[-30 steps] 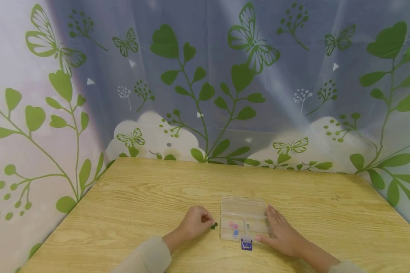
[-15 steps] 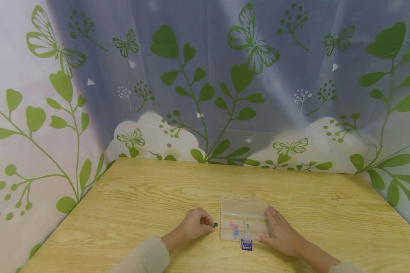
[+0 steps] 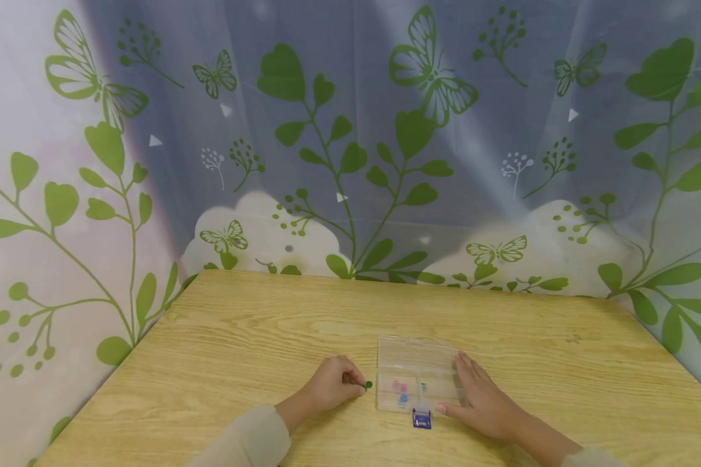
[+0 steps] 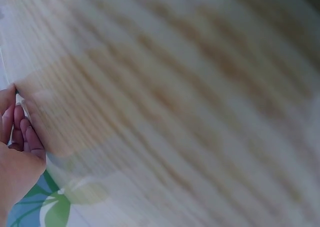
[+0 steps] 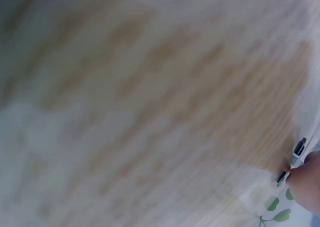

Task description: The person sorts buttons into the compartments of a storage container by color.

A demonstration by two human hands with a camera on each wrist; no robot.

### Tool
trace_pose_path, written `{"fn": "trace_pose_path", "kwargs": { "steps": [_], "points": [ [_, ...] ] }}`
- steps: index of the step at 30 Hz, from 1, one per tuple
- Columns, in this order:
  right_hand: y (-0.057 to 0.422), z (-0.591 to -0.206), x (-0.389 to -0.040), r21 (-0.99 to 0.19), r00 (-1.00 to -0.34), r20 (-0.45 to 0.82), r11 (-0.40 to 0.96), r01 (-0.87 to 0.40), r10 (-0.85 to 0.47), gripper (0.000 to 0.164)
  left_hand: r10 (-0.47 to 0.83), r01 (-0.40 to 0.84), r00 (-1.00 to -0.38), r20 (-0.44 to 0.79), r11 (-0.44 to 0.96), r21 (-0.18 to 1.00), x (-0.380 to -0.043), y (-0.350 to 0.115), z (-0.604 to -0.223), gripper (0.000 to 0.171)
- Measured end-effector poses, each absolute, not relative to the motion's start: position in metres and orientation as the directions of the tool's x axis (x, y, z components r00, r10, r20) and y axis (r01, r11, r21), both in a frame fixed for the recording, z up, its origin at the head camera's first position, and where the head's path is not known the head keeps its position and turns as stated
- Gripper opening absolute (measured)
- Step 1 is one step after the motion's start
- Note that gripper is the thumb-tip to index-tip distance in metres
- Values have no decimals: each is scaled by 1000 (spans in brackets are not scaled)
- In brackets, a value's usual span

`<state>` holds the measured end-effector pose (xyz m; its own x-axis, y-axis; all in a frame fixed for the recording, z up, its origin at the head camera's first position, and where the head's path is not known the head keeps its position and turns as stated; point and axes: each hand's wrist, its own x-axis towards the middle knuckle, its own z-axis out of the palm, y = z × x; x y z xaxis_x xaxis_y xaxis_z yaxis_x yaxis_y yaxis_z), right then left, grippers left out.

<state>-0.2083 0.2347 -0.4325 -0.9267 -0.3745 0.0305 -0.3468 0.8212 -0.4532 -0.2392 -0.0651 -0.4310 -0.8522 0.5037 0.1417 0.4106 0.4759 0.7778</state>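
Observation:
My left hand (image 3: 334, 383) pinches a small dark green round piece (image 3: 368, 384) between thumb and index finger, just left of a clear plastic compartment box (image 3: 385, 407). Those fingertips also meet at the edge of the left wrist view. Inside the box's front left part lie small pink pieces (image 3: 400, 386) and a blue piece (image 3: 403, 399). A small green piece (image 3: 424, 386) sits right of the divider. My right hand (image 3: 486, 401) rests along the box's right side, fingers straight, thumb at the front edge near the dark blue latch (image 3: 422, 419).
The box stands on a wood-grain table (image 3: 257, 337). Several tiny pale pieces (image 3: 573, 338) lie far to the right. A curtain (image 3: 350, 130) with green leaves and butterflies hangs behind the table and along its sides.
One second ago more than one green piece showed at the left fingertips; now a single one shows, slightly higher. The left hand shifted very little. The right hand and box stayed put.

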Motion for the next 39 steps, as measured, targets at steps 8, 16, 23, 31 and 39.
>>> {"fn": "trace_pose_path", "kwargs": {
  "steps": [8, 16, 23, 31, 39],
  "points": [
    [235, -434, -209, -449, -926, 31, 822, -350, -377, 95, 497, 400, -857, 135, 476, 783, -238, -65, -432, 7],
    [234, -432, -209, -457, -927, 13, 822, -339, -376, 96, 496, 397, -858, 130, 482, 781, -240, -66, -431, 14],
    [234, -430, -208, -463, -926, 8, 820, -337, -377, 95, 488, 401, -862, 139, 486, 777, -240, -66, -431, 13],
    [234, -429, -208, -473, -927, -3, 817, -330, -376, 96, 488, 386, -865, 122, 488, 782, -238, -67, -429, 10],
    [234, -429, -208, -477, -925, -2, 814, -332, -379, 96, 478, 363, -873, 98, 503, 784, -238, -66, -428, 10]
  ]
}}
